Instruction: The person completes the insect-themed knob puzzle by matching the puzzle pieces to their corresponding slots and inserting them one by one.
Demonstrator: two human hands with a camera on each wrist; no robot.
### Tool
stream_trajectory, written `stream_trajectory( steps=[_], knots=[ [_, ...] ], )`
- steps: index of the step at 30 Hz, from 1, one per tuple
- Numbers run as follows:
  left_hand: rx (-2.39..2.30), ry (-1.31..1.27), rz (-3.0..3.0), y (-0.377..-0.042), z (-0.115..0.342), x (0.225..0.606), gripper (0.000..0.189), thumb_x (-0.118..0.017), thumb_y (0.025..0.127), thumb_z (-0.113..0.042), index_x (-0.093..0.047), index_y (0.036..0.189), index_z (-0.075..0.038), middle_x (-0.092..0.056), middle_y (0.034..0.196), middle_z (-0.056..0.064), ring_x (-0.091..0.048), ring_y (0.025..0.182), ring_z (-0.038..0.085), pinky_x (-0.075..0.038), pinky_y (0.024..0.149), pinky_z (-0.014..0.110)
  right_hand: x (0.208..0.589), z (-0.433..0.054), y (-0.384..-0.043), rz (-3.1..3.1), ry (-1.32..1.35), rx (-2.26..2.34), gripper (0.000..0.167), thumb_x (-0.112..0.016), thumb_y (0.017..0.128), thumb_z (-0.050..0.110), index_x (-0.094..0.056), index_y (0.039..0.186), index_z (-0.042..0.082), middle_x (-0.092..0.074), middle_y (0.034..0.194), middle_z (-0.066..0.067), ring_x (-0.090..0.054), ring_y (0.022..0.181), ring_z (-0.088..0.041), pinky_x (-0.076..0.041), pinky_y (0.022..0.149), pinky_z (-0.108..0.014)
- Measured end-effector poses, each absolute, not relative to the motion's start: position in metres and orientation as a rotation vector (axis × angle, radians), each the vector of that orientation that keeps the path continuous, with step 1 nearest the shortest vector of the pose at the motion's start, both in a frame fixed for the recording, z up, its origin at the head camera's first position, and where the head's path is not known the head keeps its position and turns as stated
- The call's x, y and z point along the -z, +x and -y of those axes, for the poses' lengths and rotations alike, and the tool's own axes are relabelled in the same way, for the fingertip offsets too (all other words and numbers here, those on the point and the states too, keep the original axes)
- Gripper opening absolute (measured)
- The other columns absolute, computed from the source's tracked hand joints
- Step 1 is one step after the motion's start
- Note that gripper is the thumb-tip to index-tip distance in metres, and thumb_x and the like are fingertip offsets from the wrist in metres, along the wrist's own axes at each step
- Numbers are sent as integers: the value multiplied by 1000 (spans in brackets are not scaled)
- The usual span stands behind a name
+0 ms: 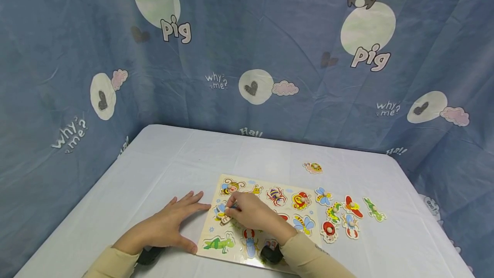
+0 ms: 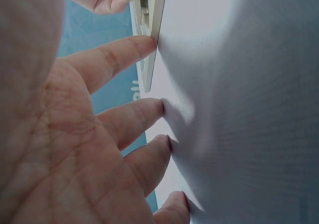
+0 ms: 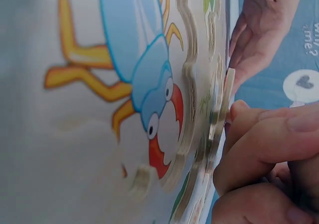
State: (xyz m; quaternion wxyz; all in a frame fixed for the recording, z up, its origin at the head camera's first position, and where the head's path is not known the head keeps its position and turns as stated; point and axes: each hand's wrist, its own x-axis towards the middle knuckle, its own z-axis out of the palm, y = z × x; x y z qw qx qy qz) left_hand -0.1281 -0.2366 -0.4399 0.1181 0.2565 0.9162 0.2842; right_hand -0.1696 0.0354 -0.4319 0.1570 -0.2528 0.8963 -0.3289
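My right fingers [image 3: 259,134] pinch a thin, flat wooden piece [image 3: 219,119], tilted over the left side of the recessed board [image 1: 231,257]; my left fingers [image 2: 124,57], spread, touch its straight edge on the cloth-covered bench [image 1: 193,162].

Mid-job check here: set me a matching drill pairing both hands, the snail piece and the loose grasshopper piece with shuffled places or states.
1. Left hand
2. Right hand
3. Snail piece
4. Loose grasshopper piece

A. Farthest right of the loose pieces
B. Pinching a puzzle piece over the board
C. Fingers spread at the board's left edge
D. Lying alone beyond the board's far edge

Pairs: 1-C, 2-B, 3-D, 4-A
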Motion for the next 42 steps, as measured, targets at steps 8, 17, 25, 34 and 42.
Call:
stream_trajectory(
  steps=[8,17,25,34,42],
  knots=[
    [-824,758,-2684,-128,236,440,106,-98,64,-55,-56,155,-22,-33,174,23,-24,161,56,-16,120,86,433,-32,-169,-2522,-716,956,8,-69,107,22,-65,106,14,-53,66,8,-42,46,-6,-36,44,-21],
    [-825,747,-2683,-127,236,440,106,-98,64,-54,-56,155,-22,-33,174,22,-23,162,55,-15,121,86,433,-30,-169,-2498,-692,946,9,-68,107,23,-65,108,15,-54,64,7,-42,43,-7,-35,41,-20],
    [-824,741,-2682,-127,236,440,105,-98,64,-54,-56,155,-23,-33,174,22,-23,161,55,-16,121,85,432,-29,-167,-2494,-662,949,9,-69,106,24,-64,103,17,-47,54,7,-39,37,-6,-33,37,-19],
    [-827,748,-2682,-127,236,440,106,-98,64,-54,-56,156,-22,-33,174,22,-23,161,55,-15,121,86,431,-28,-167,-2508,-687,933,10,-70,106,24,-65,103,15,-49,58,7,-40,40,-6,-33,40,-20],
    [-824,746,-2685,-127,236,440,106,-98,64,-55,-56,155,-22,-33,174,22,-23,162,55,-16,121,86,432,-26,-168,-2528,-705,915,10,-71,105,23,-66,104,14,-51,66,8,-38,45,-6,-33,44,-21]
  ],
)
